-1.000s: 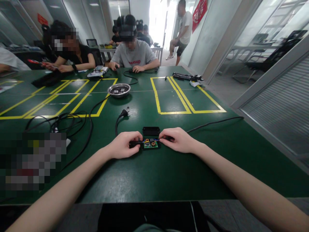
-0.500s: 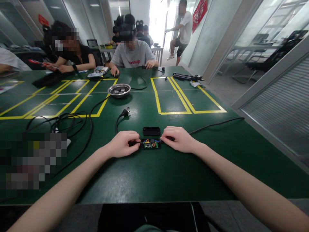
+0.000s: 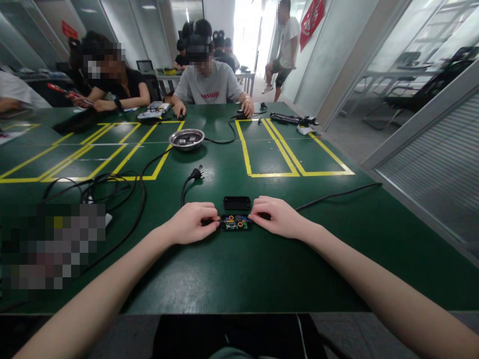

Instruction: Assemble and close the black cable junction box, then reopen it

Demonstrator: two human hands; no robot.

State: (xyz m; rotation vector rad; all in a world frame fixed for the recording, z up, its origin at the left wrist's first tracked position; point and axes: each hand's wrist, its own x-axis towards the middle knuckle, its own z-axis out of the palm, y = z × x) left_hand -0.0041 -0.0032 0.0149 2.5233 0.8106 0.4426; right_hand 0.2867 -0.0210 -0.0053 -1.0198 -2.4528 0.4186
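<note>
Between my hands lies an opened black adapter case [image 3: 237, 229] with a circuit board [image 3: 235, 222] of colourful parts showing. Its loose black cover [image 3: 237, 203] rests just beyond it, hollow side up. My left hand [image 3: 194, 222] is closed in a pinch on the power cord at the left end of the case. That cord [image 3: 183, 192] runs out behind the hand to a black plug [image 3: 196, 173]. At the right end, my right hand [image 3: 275, 215] pinches another black cable [image 3: 337, 192], which trails off to the right. My fingers partly hide both cable ends.
A metal bowl [image 3: 186, 140] with small metal parts stands ahead on the green table [image 3: 179, 279]. Coiled black cables [image 3: 101, 188] lie at left beside a blurred area. Yellow tape [image 3: 273, 175] marks the far side. A person [image 3: 207, 82] across the table handles a small black object.
My hands and the adapter stay almost still. The view shifts slightly. The person across has lowered a hand and the object toward the table; the standing person's arm has dropped.
</note>
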